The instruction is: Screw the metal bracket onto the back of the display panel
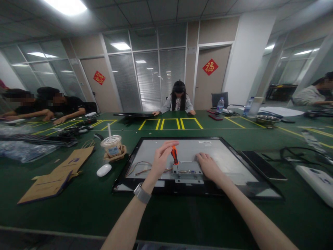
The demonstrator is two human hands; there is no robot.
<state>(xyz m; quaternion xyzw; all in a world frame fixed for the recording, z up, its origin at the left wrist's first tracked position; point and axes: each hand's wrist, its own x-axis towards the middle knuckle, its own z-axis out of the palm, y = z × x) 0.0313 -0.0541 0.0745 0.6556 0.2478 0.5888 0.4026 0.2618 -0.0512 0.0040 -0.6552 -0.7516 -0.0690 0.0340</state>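
An orange-and-black screwdriver [174, 155] stands slightly tilted, its tip down at the left part of a metal bracket with connector ports [187, 169]. My left hand [162, 156], with a watch on the wrist, is closed at the handle, fingertips reaching over its top; the thumb is hard to make out. Under the bracket lies a display panel [156, 147], grey back up, in a black frame. Flat on that back, just right of the bracket, rests my right hand [208, 166], holding nothing. Thin cables [142, 170] run out from the bracket's left side.
A lidded drink cup [111, 146], a white mouse [104, 170] and a brown paper bag [59, 173] lie left of the panel. To the right are a black phone-like slab [262, 165] and a white device [316, 184]. Across the green table [166, 215] sits a person [179, 99].
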